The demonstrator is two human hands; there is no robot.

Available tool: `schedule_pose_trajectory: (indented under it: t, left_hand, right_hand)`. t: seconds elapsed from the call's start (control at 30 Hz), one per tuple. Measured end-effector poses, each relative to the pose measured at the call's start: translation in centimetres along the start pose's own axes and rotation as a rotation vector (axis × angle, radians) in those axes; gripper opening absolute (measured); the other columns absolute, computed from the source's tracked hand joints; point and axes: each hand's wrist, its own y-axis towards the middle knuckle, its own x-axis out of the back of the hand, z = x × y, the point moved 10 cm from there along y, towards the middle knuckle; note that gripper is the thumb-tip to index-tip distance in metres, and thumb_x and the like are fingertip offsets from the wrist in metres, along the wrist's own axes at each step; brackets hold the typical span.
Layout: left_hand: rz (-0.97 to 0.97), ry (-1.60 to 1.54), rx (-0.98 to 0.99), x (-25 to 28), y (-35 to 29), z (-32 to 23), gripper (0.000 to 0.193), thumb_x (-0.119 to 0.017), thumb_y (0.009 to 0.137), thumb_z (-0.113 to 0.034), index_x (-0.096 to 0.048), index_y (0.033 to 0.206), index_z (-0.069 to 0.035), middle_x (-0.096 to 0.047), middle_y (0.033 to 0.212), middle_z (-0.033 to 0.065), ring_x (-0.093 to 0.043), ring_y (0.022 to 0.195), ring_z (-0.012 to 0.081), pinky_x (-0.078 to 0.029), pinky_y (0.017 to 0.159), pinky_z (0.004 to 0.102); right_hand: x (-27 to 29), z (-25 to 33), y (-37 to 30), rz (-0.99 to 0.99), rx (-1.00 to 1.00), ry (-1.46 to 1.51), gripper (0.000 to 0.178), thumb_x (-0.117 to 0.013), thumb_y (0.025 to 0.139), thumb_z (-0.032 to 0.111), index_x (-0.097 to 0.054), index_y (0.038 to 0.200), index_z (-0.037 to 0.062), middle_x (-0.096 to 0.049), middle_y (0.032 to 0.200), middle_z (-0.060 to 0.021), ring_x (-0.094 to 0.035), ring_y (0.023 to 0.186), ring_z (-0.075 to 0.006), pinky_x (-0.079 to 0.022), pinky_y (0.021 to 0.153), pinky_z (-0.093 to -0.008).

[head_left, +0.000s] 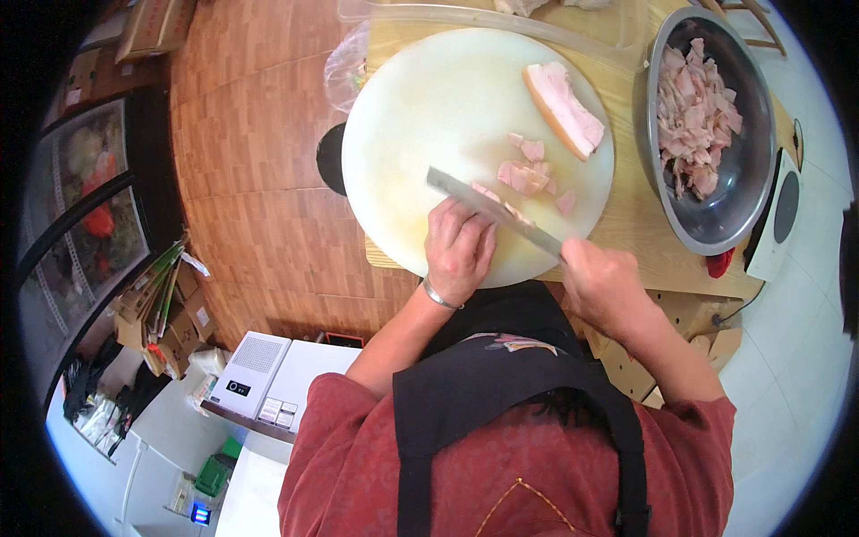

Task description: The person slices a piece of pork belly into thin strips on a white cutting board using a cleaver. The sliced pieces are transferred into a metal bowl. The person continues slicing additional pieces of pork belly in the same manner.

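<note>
And here's the right grip (598,273), closed tight around the handle end of the knife (497,204), at the near right edge of the big round cutting board (407,107). The blade slants away up and to the left, low over the near half of the board. Now the left grip (459,242): fingers curled under, knuckles bunched right up by the near side of the blade, a silver bracelet (436,294) at the wrist; whether those fingertips pin a piece of meat, I cannot tell, they're tucked out of sight. Look just beyond the blade: small cut meat pieces (526,177) lie scattered on the board, a few right up against the steel, the rest a little farther out and to the right of the left grip. Farther off, near the board's right rim, there's the slab of meat (564,109), one long side edged in tan rind, well clear of both grips, neither one touching it. Over on the right of the bench (631,234), a wide metal bowl (729,219) carries a heap of sliced meat (698,116), apart from the board and beyond the right grip.
</note>
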Motion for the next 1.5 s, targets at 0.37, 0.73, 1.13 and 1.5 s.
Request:
schedule_pose_trajectory:
  t: [0.37,0.73,1.13,1.5]
  left_hand:
    - [0.022,0.031,0.006,-0.2,0.1,0.2,0.036,-0.080,0.070,0.004,-0.071,0.105,0.002,-0.067,0.110,0.0177,-0.063,0.103,0.0396,-0.051,0.089,0.0469]
    - [-0.007,-0.043,0.020,0.3,0.3,-0.1,0.029,-0.081,0.074,0.005,-0.073,0.101,-0.003,-0.066,0.107,0.0127,-0.062,0.102,0.0347,-0.051,0.090,0.0428]
    - [0.022,0.021,0.021,0.0,0.2,0.0,0.034,-0.078,0.072,0.004,-0.071,0.105,0.001,-0.065,0.108,0.0174,-0.060,0.098,0.0392,-0.051,0.085,0.0456]
    - [0.039,-0.017,0.071,-0.1,-0.1,0.6,0.037,-0.080,0.072,0.002,-0.072,0.108,0.001,-0.066,0.112,0.0178,-0.061,0.103,0.0404,-0.052,0.087,0.0463]
  right_hand:
    - [-0.2,0.5,-1.2,0.074,-0.024,-0.049,0.013,-0.062,0.088,0.005,-0.052,0.095,0.0066,-0.064,0.077,-0.0154,-0.068,0.067,-0.0372,-0.053,0.058,-0.0490]
    - [-2.1,-0.9,6.6,-0.067,-0.075,0.156,0.014,-0.059,0.094,0.007,-0.049,0.103,0.0040,-0.067,0.082,-0.0226,-0.068,0.072,-0.0416,-0.050,0.059,-0.0523]
    - [-0.1,0.6,-2.1,0.085,-0.049,-0.037,0.012,-0.063,0.090,0.007,-0.052,0.096,0.0067,-0.064,0.079,-0.0146,-0.067,0.066,-0.0369,-0.053,0.057,-0.0486]
    - [-2.2,1.1,1.2,0.062,0.023,-0.033,0.014,-0.060,0.089,0.005,-0.050,0.100,0.0048,-0.066,0.080,-0.0176,-0.069,0.067,-0.0387,-0.053,0.058,-0.0498]
